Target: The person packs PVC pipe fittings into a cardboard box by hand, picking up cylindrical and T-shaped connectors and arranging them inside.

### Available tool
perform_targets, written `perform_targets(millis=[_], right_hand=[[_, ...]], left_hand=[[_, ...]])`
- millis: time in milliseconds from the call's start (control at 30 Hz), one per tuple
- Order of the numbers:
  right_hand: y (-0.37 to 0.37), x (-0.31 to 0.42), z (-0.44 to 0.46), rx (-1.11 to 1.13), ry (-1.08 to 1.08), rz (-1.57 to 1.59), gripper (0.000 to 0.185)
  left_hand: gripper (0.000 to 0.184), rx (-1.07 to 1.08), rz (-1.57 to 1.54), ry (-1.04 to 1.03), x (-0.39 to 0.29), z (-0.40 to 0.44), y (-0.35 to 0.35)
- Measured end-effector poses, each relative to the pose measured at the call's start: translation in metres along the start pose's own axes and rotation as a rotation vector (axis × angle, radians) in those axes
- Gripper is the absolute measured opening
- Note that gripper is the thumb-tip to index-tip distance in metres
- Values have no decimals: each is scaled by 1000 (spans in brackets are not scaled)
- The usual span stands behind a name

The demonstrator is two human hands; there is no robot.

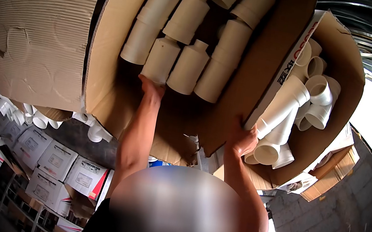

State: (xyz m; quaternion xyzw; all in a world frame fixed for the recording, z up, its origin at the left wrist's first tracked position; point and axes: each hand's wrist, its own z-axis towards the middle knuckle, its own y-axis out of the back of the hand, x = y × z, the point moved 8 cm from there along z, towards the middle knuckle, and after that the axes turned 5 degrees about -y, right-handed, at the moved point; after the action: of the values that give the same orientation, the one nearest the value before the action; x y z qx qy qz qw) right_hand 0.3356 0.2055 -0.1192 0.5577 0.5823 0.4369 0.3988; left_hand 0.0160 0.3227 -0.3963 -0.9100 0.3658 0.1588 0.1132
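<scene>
With my left hand (152, 88) I touch the end of a cream, bottle-shaped plastic pipe fitting (161, 60) inside the deep brown cardboard box (106, 61), though I cannot tell how far my fingers close around it. Well apart, my right hand (243, 139) clamps the box's printed side edge (277, 82), probably to steady it. The fittings lie in lines, necks towards the next one's base, seemingly to save room, beside loosely heaped white plastic pipe pieces (292, 97).
</scene>
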Motion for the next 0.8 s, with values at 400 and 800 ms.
perform_targets(millis=[400,800], right_hand=[[3,4,-4,-49,50,-15,35],[4,4,-19,-15,18,-11,57]], left_hand=[[71,32,121,106,7,-29,14],[25,437,575,-36,-3,-176,39]])
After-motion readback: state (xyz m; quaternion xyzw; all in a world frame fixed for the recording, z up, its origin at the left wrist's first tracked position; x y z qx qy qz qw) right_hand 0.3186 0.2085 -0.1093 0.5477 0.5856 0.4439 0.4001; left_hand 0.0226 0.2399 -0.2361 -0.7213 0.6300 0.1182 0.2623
